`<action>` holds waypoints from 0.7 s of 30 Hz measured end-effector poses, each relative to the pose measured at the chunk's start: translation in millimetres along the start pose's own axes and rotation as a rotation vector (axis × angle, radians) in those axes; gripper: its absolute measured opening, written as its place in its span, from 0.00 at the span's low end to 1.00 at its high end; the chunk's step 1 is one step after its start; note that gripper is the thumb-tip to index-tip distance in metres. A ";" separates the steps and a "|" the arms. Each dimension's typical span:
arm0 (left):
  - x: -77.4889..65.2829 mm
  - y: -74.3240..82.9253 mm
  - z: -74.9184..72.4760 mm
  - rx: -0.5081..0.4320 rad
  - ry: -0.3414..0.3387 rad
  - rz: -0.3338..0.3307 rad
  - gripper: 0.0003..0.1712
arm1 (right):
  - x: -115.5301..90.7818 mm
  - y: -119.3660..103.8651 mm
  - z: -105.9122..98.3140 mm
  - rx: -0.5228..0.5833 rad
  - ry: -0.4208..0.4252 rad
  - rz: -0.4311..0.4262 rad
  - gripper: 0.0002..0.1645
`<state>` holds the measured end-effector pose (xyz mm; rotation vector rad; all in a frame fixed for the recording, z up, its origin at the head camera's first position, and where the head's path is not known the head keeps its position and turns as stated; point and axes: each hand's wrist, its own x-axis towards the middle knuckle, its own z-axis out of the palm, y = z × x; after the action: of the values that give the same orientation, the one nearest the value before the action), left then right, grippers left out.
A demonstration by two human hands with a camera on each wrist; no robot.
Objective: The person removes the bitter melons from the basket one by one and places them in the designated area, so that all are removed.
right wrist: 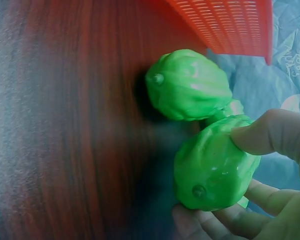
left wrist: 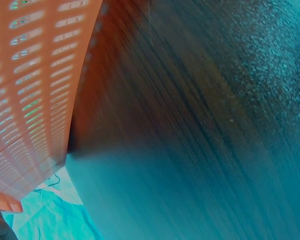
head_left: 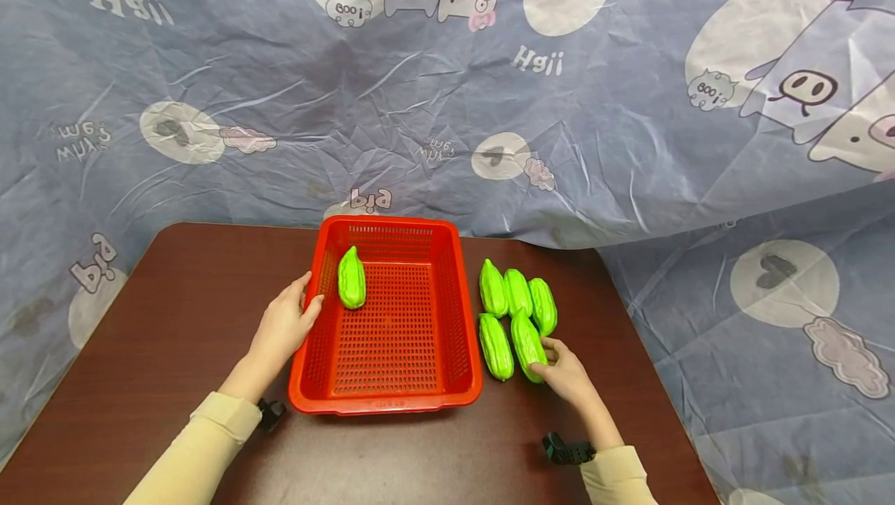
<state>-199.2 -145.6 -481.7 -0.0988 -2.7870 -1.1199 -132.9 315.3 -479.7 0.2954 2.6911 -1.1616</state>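
My right hand (head_left: 568, 373) grips a bright green bitter melon (head_left: 527, 346) on the right of the table. In the right wrist view the thumb lies on top of this bitter melon (right wrist: 215, 165) and the fingers curl beneath it. Another bitter melon (head_left: 496, 346) lies just to its left, with several more (head_left: 517, 292) in a row behind. My left hand (head_left: 283, 322) holds the left rim of a red plastic basket (head_left: 387, 404). Inside the basket, one bitter melon (head_left: 352, 280) rests near the back left. The left wrist view shows the basket's slotted outer wall (left wrist: 30, 90) and a little of the fingers.
The dark brown wooden table (head_left: 203, 287) carries the basket and the bitter melons. Behind it and along the right side hangs a blue-grey cartoon-print cloth (head_left: 315, 85). Black bands (head_left: 569, 451) sit at both wrists.
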 end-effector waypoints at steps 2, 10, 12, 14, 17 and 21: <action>-0.1 -0.3 -0.1 0.001 -0.003 -0.002 0.34 | -0.3 1.9 1.5 -0.005 0.000 0.000 0.40; -0.2 -0.3 -0.6 0.002 -0.007 -0.003 0.35 | 1.7 8.0 7.8 -0.012 -0.006 0.007 0.40; -0.1 -0.3 -0.6 0.002 -0.007 -0.002 0.35 | 2.4 8.9 8.8 -0.015 -0.007 0.009 0.40; 0.1 -0.3 -0.6 0.001 -0.007 -0.001 0.35 | 2.8 9.4 9.5 -0.014 -0.008 0.011 0.40; 0.2 -0.4 -0.6 0.000 -0.008 0.001 0.35 | 2.9 9.9 9.9 -0.010 -0.008 0.005 0.40; 0.3 -0.4 -0.6 -0.004 -0.005 0.003 0.34 | 2.6 9.4 10.6 -0.004 -0.003 0.002 0.40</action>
<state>-199.4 -146.3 -481.5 -0.1063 -2.7886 -1.1263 -131.9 314.1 -494.1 0.2959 2.6893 -1.1552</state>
